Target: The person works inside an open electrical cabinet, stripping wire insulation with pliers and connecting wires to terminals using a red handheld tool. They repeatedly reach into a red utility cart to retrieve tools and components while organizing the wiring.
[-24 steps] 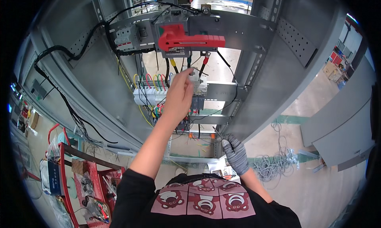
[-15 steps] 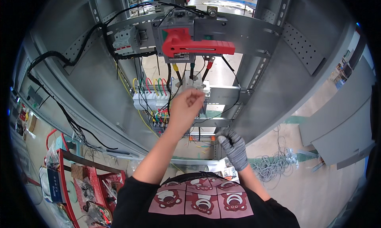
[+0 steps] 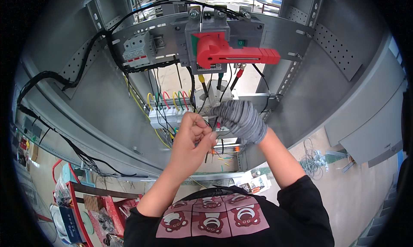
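Note:
My bare left hand (image 3: pixel 191 141) is closed in a pinch below the white breakers, with a thin black wire (image 3: pixel 214 125) at its fingertips. Just right of it is my right hand (image 3: pixel 241 120), in a grey striped knit glove. Its fingers curl toward the same wire, and what they hold is hidden. Beyond both hands a pale clear-covered device (image 3: pixel 206 96) is partly covered by the glove. Yellow, green and red-sleeved black cables lead down toward it from a switch with a red rotary handle (image 3: pixel 236 54).
White breakers (image 3: pixel 165 117) with coloured wire loops stand left of my hands. A small breaker block (image 3: pixel 138 49) sits on the upper rail. A black wire bundle (image 3: pixel 41 77) runs along the left cabinet wall. Outside are a red rack (image 3: pixel 77 210) and coiled wire (image 3: pixel 313 161).
My right hand has moved up and left to meet the left hand. My left hand has come down and slightly left. The view has shifted, with the switch now further right.

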A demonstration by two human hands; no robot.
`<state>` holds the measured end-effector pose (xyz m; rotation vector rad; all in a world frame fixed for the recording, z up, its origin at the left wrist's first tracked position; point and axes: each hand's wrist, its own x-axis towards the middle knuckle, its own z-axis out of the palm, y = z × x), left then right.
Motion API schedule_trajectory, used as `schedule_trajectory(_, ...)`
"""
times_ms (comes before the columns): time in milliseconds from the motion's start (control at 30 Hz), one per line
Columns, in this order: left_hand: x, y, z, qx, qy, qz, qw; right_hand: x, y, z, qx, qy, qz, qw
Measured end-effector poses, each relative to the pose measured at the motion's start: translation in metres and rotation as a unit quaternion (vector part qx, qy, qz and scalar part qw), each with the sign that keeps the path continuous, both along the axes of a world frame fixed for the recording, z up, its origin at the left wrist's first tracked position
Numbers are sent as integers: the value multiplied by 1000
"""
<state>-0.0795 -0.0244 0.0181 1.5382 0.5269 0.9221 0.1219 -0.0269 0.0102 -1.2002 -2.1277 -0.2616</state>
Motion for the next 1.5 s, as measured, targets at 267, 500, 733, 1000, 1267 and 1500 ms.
schedule_trajectory(267,2,-14,10,-29,0,35,999,76,55,-3,88,27,-68,993)
schedule_trajectory(500,51,16,18,146,221,125,956,55,50,9,3,-70,-58,996)
schedule_trajectory(733,52,25,22,465,471,286,694,68,34,26,-20,-8,-19,1000)
schedule_trajectory(1000,42,41,43,621,454,357,530,50,50,37,-68,-126,-88,986)
schedule_trajectory(1267,47,108,-17,315,117,245,909,71,57,44,-112,-23,8,993)
schedule_trajectory(1500,109,52,-36,348,239,322,847,69,59,27,-97,56,-38,993)
